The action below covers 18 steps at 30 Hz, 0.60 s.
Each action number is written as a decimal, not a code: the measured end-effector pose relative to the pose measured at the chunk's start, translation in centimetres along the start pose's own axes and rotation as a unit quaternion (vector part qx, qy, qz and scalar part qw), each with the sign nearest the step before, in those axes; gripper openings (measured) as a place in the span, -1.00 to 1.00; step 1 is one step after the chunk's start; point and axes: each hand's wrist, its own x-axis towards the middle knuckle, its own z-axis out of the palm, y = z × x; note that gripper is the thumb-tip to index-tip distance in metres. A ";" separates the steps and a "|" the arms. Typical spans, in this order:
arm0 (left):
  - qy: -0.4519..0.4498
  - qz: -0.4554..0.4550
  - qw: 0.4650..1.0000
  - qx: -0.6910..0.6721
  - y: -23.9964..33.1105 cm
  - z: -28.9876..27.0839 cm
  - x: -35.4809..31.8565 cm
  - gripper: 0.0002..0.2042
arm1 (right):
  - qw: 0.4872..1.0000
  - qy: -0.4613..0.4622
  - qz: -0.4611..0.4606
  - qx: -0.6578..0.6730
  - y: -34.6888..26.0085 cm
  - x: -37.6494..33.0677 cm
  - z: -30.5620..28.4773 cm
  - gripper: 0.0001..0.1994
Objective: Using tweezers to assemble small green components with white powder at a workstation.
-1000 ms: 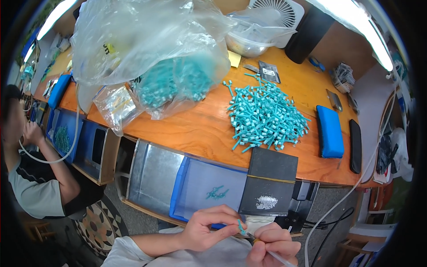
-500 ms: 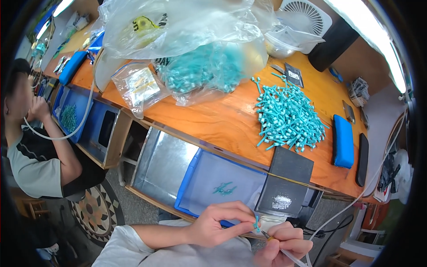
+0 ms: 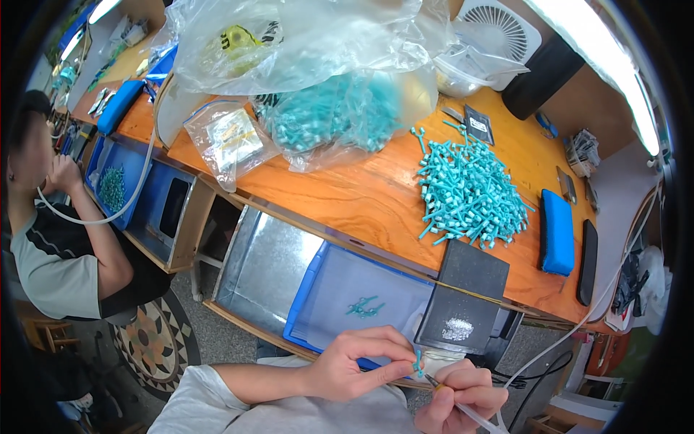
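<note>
Low in the view, my left hand (image 3: pixel 345 367) pinches a small teal stick-like piece (image 3: pixel 418 360) between thumb and fingertips, roughly upright. Just to its right, my right hand (image 3: pixel 463 396) is closed around a thin pointed tool (image 3: pixel 436 384) with a pale tube running from its back end. The tool's tip points at the lower end of the teal piece; whether they touch I cannot tell. Beyond my hands, a black plate (image 3: pixel 463 289) bears a patch of tiny shiny clear bits (image 3: pixel 457 330). Several teal pieces (image 3: pixel 366 307) lie in a blue tray (image 3: pixel 307 289) in the open drawer.
A heap of teal pieces (image 3: pixel 470 189) covers part of the wooden bench (image 3: pixel 354 184). Behind stands a big clear bag (image 3: pixel 325 123) of more. A blue case (image 3: pixel 557 231) lies at the right, a white fan (image 3: pixel 499 29) farther back. Another person (image 3: pixel 61 267) sits at the left.
Both hands stay almost in place, still holding the teal piece and the pointed tool. The whole view has shifted very slightly.
</note>
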 end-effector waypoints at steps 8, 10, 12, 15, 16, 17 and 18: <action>-0.002 0.007 0.999 0.036 0.7 0.0 0.2 -0.88 | 0.998 -0.046 0.046 -0.004 -0.6 0.6 -0.7 -0.78; 0.010 -0.009 1.000 0.026 0.5 0.3 0.2 -0.87 | 0.999 -0.022 0.041 -0.002 -0.8 0.7 -0.6 -0.79; 0.003 -0.013 1.000 0.011 0.1 0.6 0.3 -0.87 | 0.999 0.004 0.034 -0.006 -1.0 0.8 -1.1 -0.79; 0.022 -0.037 0.999 -0.012 -0.4 0.3 -0.6 -0.87 | 0.997 0.066 0.007 -0.034 0.0 1.1 -1.4 -0.81; 0.036 -0.055 0.997 -0.027 -0.6 0.3 -0.8 -0.87 | 0.997 0.069 0.006 -0.036 0.5 1.0 -1.3 -0.81; 0.027 -0.054 0.998 -0.031 -0.8 0.4 -0.9 -0.87 | 0.991 0.111 0.025 -0.077 0.8 0.9 -1.3 -0.82; 0.033 -0.060 0.997 -0.047 -0.9 0.4 -0.9 -0.88 | 0.980 0.152 0.045 -0.117 1.0 0.9 -1.3 -0.82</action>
